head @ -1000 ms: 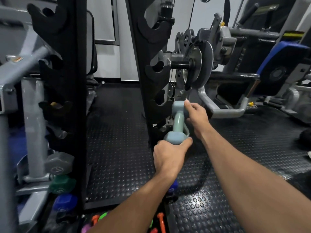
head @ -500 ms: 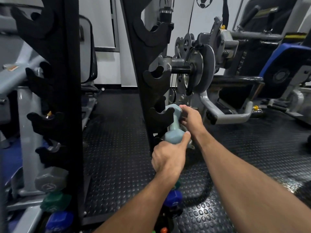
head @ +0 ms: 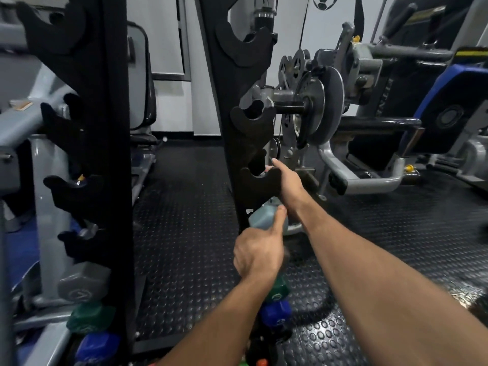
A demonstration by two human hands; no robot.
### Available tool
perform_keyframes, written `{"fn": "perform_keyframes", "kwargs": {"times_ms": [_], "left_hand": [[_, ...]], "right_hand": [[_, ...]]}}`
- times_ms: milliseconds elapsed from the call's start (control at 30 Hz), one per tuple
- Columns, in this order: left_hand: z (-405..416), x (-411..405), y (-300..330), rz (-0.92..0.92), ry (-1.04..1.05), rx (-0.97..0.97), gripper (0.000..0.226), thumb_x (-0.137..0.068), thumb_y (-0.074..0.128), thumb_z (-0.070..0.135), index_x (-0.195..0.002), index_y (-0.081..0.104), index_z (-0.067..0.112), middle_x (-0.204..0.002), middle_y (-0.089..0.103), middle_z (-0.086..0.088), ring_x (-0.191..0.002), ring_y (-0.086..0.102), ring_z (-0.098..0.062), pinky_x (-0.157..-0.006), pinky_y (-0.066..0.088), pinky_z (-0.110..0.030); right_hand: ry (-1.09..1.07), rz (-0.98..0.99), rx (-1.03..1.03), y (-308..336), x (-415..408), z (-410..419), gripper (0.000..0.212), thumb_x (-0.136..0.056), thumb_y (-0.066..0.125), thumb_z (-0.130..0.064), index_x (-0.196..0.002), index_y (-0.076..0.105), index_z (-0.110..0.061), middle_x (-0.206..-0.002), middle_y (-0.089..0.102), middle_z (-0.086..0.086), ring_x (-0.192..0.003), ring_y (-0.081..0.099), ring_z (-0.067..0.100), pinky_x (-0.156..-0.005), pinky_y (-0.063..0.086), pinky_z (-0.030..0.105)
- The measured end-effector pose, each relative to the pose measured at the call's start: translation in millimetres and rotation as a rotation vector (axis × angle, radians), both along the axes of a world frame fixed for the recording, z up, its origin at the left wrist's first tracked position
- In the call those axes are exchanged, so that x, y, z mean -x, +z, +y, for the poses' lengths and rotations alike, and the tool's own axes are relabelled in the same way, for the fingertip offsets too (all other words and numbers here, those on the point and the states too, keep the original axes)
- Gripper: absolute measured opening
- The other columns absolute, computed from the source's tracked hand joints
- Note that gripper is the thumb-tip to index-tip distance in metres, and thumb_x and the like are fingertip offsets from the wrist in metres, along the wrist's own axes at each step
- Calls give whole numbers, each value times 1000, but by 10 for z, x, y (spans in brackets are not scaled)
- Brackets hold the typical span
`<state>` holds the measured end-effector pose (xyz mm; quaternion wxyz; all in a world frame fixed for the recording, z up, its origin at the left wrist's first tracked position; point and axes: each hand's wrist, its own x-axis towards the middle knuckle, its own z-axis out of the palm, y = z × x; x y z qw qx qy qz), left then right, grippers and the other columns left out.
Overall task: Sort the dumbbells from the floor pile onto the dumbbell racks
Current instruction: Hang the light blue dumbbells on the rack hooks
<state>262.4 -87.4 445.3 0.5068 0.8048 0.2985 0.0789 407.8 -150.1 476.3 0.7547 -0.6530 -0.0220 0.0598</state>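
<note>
Both hands are on the pale blue-grey dumbbell (head: 265, 219), right at the black dumbbell rack (head: 232, 107). The left hand (head: 257, 253) grips the near head from below, thumb stretched up along its side, the other fingers curled under it and out of sight. The right hand (head: 287, 182) is at the far end, its index finger pointing up and away. The rest of its fingers are hidden behind the black cradle (head: 260, 180), so I cannot tell how they hold; the hand looks wrapped about the far head.

The dumbbell stands tilted, near head low by the left thumb, handle running up behind that cradle, which sits between the two hands. Whether the handle is seated in the notch I cannot tell.

Above the right fingers another cradle (head: 252, 116) juts from the upright. Below the left hand, lower on the same rack, sit a green dumbbell (head: 277, 290) and a blue dumbbell (head: 274, 313) under it. Further left of the left hand is the other upright (head: 111, 154) with its own cradles, and low down there a grey hexagonal dumbbell (head: 81, 282), a green head (head: 89, 317) and a blue head (head: 96, 344).

Beyond the right fingers stands a weight machine (head: 324, 101) with round plates. Studded black rubber floor (head: 184, 233) lies under everything.
</note>
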Motion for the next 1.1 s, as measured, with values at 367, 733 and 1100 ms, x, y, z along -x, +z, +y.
{"fn": "perform_keyframes", "kwargs": {"times_ms": [367,733,1100], "left_hand": [[117,77,15,15,-108,-13,112,-48,24,113,-85,68,17,-77,74,-3,-72,74,-24,-77,62,-41],[374,422,-162,5,-351,-336,57,-88,53,75,-105,60,20,-93,69,2,-87,68,-22,-77,56,-38],[1410,1334,-1506,311,-352,-302,16,-95,50,19,-107,59,24,-109,70,-3,-99,66,-27,-87,55,-38]], "right_hand": [[-18,20,-17,-156,28,-58,50,-81,67,-49,-112,76,-11,-106,70,14,-103,62,29,-109,46,49],[-86,-31,-6,-171,370,-298,40,-101,52,-45,-118,74,-17,-111,78,-2,-107,63,19,-108,45,38],[-494,127,141,-1441,1400,-670,25,-103,53,-31,-118,70,-22,-120,73,4,-100,66,12,-87,50,31]]}}
